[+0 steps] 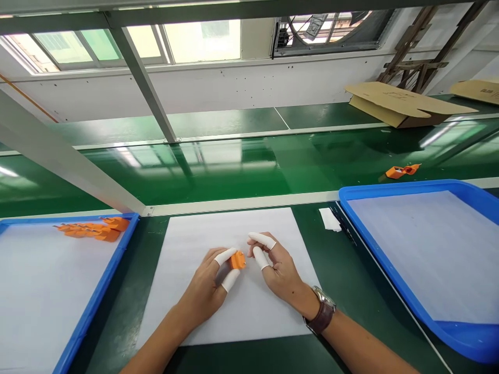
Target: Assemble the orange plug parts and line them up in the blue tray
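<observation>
My left hand (206,283) pinches a small orange plastic part (237,260) between thumb and fingertips, just above the white sheet (226,327). White finger cots cover its thumb and index finger. Close by on the right is my right hand (277,265), also with white cots on thumb and index finger. Its fingers are curled together near the orange part, a small gap away from it. Whatever sits between those fingertips, if anything, is too small to make out. A watch with a brown strap (323,311) is on the right wrist.
On the left, a blue-rimmed tray (103,288) holds several orange parts (95,228). Another blue tray (390,298) lies on the right, beside a white scrap (329,219) and thin black pieces (345,224). Orange pieces (395,172) and cardboard (405,101) lie beyond. A metal post (74,156) slants at left.
</observation>
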